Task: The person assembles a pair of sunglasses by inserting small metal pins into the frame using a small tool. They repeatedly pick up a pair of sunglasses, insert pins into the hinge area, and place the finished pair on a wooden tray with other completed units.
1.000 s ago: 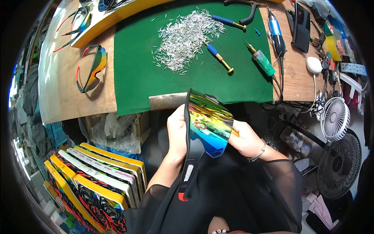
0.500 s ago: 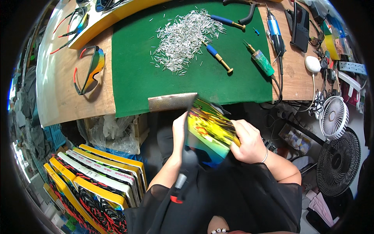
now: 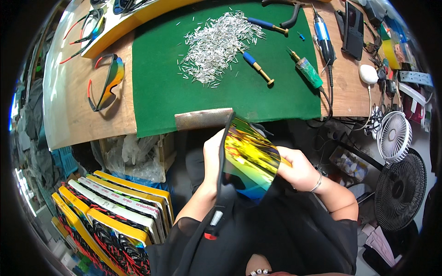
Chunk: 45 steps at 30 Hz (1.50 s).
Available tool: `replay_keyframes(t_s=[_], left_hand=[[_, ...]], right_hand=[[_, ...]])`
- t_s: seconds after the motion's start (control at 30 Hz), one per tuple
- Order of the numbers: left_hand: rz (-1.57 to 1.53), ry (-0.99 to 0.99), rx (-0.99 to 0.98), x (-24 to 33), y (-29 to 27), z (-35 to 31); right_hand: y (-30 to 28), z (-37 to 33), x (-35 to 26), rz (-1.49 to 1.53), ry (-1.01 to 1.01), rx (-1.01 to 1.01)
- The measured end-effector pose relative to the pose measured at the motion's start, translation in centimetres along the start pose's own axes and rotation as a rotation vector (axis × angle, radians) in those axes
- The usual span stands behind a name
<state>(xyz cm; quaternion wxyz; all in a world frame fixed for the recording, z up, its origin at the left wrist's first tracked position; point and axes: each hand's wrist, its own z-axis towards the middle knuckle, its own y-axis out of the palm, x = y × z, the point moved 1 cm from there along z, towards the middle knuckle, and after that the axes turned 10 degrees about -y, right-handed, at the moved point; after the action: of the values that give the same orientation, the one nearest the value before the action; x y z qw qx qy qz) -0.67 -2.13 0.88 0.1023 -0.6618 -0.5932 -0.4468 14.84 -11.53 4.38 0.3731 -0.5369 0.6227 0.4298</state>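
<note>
Close in front of me are wraparound sunglasses (image 3: 251, 161) with a big mirrored lens in yellow, green and blue. Their dark frame runs down to a red-tipped temple arm near my lap. My left hand (image 3: 212, 149) grips the frame side from behind, its fingers mostly hidden by the glasses. At the lens's right edge, my right hand (image 3: 297, 169) has its thumb and fingers closed on it. Beyond them, a metal plate (image 3: 203, 118) edges the green mat (image 3: 159, 92), where a heap of small silver pins (image 3: 214, 50) lies.
Two blue-handled screwdrivers (image 3: 258, 68) lie by the pins. A green-handled tool (image 3: 307, 72) and a blue corded tool (image 3: 324, 39) are on the right, near fans (image 3: 394, 133). Other sunglasses (image 3: 109, 85) rest on the left. Yellow and white racks (image 3: 124, 202) of glasses stand at lower left.
My right hand has shifted slightly right and down along the lens edge. The sunglasses have turned a little, showing the mirrored lens more sharply. My left hand stays nearly in place.
</note>
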Motion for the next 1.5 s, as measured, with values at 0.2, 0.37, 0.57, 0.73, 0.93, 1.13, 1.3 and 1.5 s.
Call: replay_keyframes(t_s=[0.2,0.37,0.57,0.73,0.93,1.13,1.3,1.5], left_hand=[[0.070,0.040,-0.002,0.5,0.1,-0.1],[0.002,-0.002,0.086,-0.5,-0.4,0.4],[0.062,0.030,0.053,0.1,-0.2,0.6],[0.255,0.101,0.327,3.1,-1.4,-0.1],[0.152,0.137,0.297,7.2,-0.7,-0.1],[0.170,0.018,0.150,6.4,-0.8,0.6],[0.208,-0.103,0.104,5.1,0.4,0.5],[0.325,-0.074,-0.022,3.2,1.4,0.3]], right_hand=[[0.3,0.4,-1.5,-0.854,-0.531,0.094],[0.4,0.3,-1.2,-0.376,-0.233,0.019],[0.8,0.4,-1.0,-0.598,-0.362,0.112],[0.7,0.5,-2.2,-0.824,-0.404,0.025],[-0.8,-0.7,-1.0,-0.501,-0.002,-0.026],[-5.2,-1.5,-2.6,-0.949,-0.175,-0.224],[-12.6,-2.7,-5.0,-1.013,-0.238,0.588],[-19.3,0.7,1.0,-1.721,0.080,0.901]])
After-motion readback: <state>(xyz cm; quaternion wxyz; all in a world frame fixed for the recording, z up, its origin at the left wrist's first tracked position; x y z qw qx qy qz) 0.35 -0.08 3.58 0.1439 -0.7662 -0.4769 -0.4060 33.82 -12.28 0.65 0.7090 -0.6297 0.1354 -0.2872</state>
